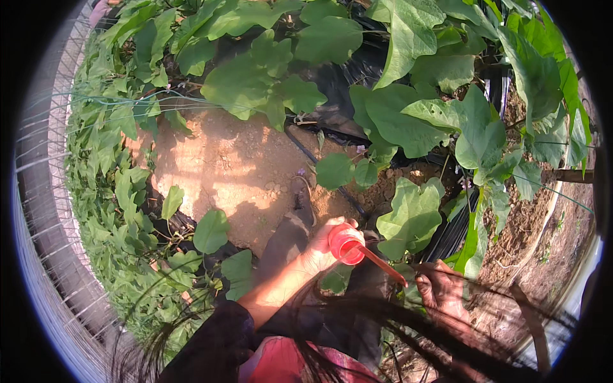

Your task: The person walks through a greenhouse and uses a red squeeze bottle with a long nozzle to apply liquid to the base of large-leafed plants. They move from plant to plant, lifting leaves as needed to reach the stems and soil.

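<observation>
My left hand [322, 245] grips a small red plastic cup [346, 245] by its side, with its round mouth turned up towards me. A flat reddish strip [383, 265] slants from the cup's rim down to the right. My right hand [443, 289] is at the right, beyond the strip's far end and apart from it. Its fingers are bent and partly shaded, and whether they hold something thin is unclear. Dark strands of hair [383, 306] hang across the lower view and cover part of my right forearm. A broad green leaf [412, 218] stands just above the hands.
Large-leaved plants, apparently eggplants [416, 115], crowd both sides of a bare soil path [225, 167]. Black plastic mulch [340, 91] covers the beds. A dark hose [306, 151] crosses the soil by my shoe [302, 198]. Green strings [182, 98] run through the foliage.
</observation>
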Available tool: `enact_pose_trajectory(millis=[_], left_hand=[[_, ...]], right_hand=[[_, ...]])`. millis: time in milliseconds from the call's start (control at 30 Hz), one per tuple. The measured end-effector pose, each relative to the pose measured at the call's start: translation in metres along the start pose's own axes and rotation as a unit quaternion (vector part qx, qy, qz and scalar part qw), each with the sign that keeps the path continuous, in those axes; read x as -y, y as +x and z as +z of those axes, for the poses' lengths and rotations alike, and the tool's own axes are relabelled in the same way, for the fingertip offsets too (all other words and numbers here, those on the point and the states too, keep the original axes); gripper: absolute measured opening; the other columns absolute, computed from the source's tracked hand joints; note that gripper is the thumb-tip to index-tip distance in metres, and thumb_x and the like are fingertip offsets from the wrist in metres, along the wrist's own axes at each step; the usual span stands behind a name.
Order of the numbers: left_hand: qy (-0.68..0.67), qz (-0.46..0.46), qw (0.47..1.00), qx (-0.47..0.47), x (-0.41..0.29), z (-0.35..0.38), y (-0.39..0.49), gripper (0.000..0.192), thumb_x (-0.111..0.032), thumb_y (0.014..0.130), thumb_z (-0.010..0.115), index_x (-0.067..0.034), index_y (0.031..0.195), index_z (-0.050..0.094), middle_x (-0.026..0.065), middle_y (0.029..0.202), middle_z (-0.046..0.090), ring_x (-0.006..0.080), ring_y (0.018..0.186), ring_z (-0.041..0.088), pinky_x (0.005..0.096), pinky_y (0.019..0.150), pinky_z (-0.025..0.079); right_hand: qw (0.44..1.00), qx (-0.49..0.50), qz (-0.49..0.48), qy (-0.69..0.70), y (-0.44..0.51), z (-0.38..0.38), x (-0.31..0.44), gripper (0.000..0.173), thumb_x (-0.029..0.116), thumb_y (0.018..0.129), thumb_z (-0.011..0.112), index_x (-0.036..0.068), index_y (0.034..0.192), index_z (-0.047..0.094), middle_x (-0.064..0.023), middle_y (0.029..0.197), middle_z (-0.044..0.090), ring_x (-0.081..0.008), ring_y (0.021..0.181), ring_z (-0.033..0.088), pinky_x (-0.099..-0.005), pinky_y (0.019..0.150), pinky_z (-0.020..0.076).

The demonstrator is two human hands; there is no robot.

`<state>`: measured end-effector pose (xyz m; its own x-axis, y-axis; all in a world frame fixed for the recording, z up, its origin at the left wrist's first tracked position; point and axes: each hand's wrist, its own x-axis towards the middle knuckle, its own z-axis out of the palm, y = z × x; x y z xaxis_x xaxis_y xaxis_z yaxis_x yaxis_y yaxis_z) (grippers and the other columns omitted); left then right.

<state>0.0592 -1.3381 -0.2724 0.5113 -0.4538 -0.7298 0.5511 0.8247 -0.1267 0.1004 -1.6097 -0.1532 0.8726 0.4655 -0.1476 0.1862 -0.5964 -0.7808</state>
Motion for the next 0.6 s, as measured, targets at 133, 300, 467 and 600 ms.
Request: enact_pose_trajectory(millis=[133, 300, 467, 600], left_hand=[[0.046, 0.067, 0.997, -0.017, -0.006, -0.017, -0.007, 0.021, -0.024, 0.091, 0.048, -0.005, 0.095, 0.056, 0.012, 0.093, 0.06, 0.0277, 0.092, 0.061, 0.042, 0.083, 0.051], [-0.013, 0.13, 0.991, -0.016, -0.014, -0.038, -0.037, 0.022, -0.023, 0.093, 0.045, -0.004, 0.097, 0.055, 0.011, 0.094, 0.061, 0.027, 0.093, 0.061, 0.0415, 0.084, 0.05], [-0.054, 0.156, 0.986, 0.032, -0.025, -0.07, -0.053, 0.027, -0.028, 0.095, 0.044, -0.004, 0.103, 0.054, 0.0141, 0.098, 0.062, 0.0283, 0.095, 0.061, 0.0401, 0.087, 0.049], [-0.157, 0.255, 0.954, 0.035, -0.017, -0.092, -0.077, 0.034, -0.033, 0.095, 0.046, -0.002, 0.107, 0.053, 0.0141, 0.096, 0.063, 0.0282, 0.094, 0.062, 0.0398, 0.088, 0.048]], right_hand=[[0.977, 0.103, 0.064, 0.173, 0.031, 0.014, 0.023, 0.056, 0.021, 0.074, 0.078, 0.001, 0.119, 0.053, -0.0044, 0.066, 0.055, -0.0135, 0.055, 0.053, -0.0274, 0.052, 0.0469], [0.945, 0.244, 0.046, 0.211, 0.064, 0.052, 0.034, 0.061, 0.018, 0.071, 0.079, 0.003, 0.123, 0.053, -0.0068, 0.075, 0.057, -0.0174, 0.061, 0.057, -0.0298, 0.056, 0.0488], [0.93, 0.328, -0.059, 0.157, 0.102, 0.081, 0.058, 0.038, 0.016, 0.078, 0.072, 0.005, 0.113, 0.061, -0.0074, 0.078, 0.057, -0.0223, 0.064, 0.06, -0.033, 0.056, 0.0498], [0.927, 0.322, -0.162, 0.109, 0.131, 0.108, 0.097, 0.032, 0.016, 0.08, 0.07, 0.006, 0.108, 0.062, -0.0077, 0.077, 0.057, -0.0246, 0.06, 0.059, -0.0348, 0.055, 0.0503]])
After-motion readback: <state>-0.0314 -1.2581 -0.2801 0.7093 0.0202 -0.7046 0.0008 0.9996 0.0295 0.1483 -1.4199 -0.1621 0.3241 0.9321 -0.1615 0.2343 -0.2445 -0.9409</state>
